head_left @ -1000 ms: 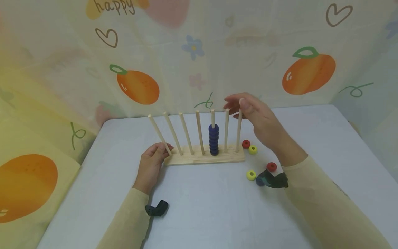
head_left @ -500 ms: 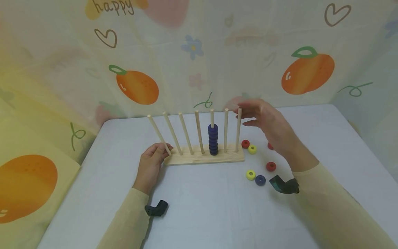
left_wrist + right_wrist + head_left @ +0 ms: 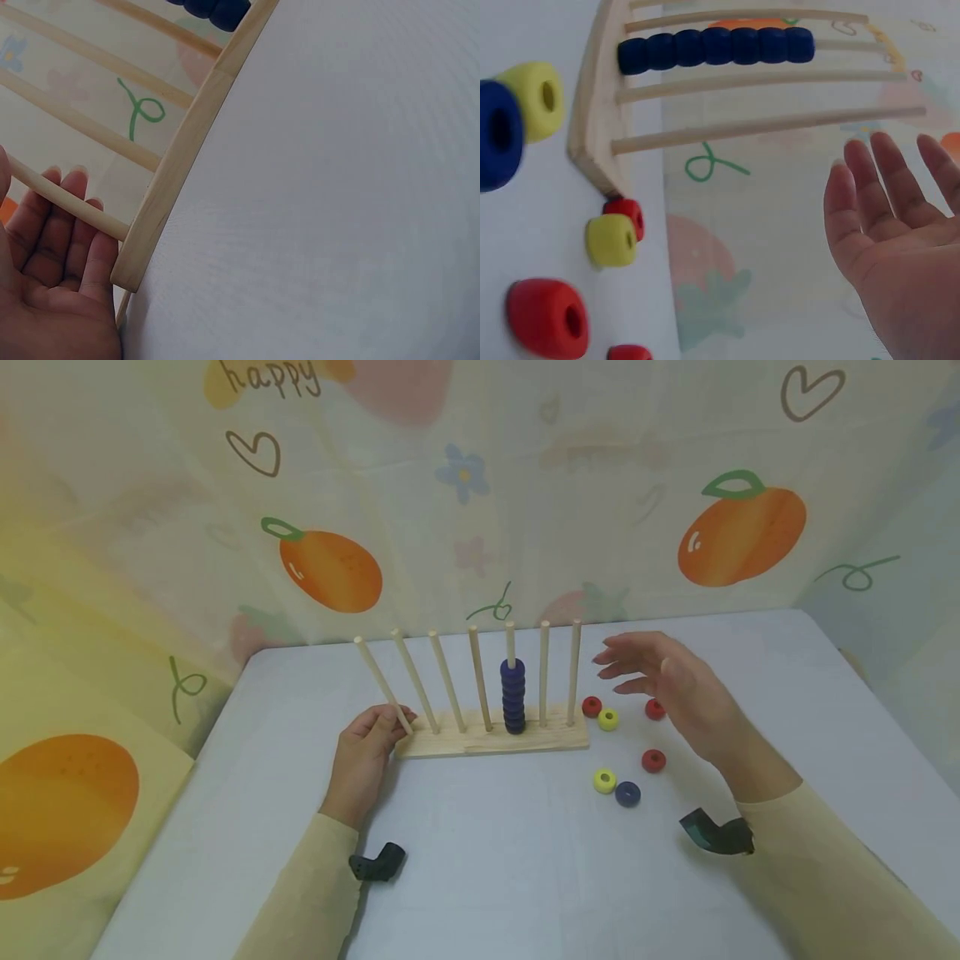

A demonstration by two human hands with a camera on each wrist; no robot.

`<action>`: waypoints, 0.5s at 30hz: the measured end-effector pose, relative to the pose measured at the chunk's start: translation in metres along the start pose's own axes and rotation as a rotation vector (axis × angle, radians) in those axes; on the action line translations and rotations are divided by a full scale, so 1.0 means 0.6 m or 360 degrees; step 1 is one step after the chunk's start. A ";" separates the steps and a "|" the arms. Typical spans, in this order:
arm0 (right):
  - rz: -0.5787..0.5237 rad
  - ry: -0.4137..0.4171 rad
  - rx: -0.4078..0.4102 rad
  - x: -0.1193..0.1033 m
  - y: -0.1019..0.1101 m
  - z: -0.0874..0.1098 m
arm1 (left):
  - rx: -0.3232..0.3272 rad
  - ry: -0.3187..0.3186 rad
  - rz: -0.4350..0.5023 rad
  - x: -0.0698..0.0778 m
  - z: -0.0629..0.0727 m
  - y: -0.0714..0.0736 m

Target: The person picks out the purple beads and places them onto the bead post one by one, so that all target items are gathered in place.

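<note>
A wooden peg stand (image 3: 491, 742) with several upright pegs stands on the table; dark blue beads (image 3: 513, 697) are stacked on one peg. My left hand (image 3: 365, 764) holds the stand's left end, fingers (image 3: 75, 217) behind the leftmost peg and thumb on the near side. My right hand (image 3: 678, 702) hovers right of the rightmost peg with nothing in it, its fingers (image 3: 896, 180) spread apart. Below it lie loose beads: red beads (image 3: 653, 761), yellow beads (image 3: 604, 781) and a blue bead (image 3: 627, 794).
A white cloth (image 3: 487, 877) covers the table. Behind it hangs a printed curtain (image 3: 600, 510) with oranges, hearts and flowers. One red bead (image 3: 591, 707) and one yellow bead (image 3: 608, 719) lie close to the stand's right end.
My right hand has moved away from the top of the rightmost peg, rightward and down. The beads beneath it show more fully. My left hand and the stand have stayed put.
</note>
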State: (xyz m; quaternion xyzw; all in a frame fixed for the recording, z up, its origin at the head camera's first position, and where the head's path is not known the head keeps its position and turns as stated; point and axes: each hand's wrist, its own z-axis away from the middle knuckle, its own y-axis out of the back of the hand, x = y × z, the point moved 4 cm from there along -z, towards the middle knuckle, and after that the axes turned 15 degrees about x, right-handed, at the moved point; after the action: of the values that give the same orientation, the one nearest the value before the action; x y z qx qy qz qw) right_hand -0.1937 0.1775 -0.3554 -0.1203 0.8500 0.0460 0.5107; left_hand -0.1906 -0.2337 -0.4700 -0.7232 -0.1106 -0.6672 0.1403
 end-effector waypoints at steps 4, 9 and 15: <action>0.0073 -0.0044 0.0008 0.009 0.010 0.022 | 0.0018 0.0000 -0.0020 0.001 0.001 0.000; 0.0107 -0.0049 0.0000 0.028 0.025 0.046 | 0.0027 -0.0007 -0.0041 0.001 0.001 0.000; 0.0321 -0.0136 0.0005 0.045 0.038 0.076 | 0.0017 -0.0006 -0.0042 0.000 0.000 0.000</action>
State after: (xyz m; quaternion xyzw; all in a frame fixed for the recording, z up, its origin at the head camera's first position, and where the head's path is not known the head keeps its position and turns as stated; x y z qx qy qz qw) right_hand -0.1724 0.2046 -0.4018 -0.0314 0.8354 0.1010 0.5394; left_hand -0.1905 -0.2337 -0.4702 -0.7221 -0.1239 -0.6671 0.1352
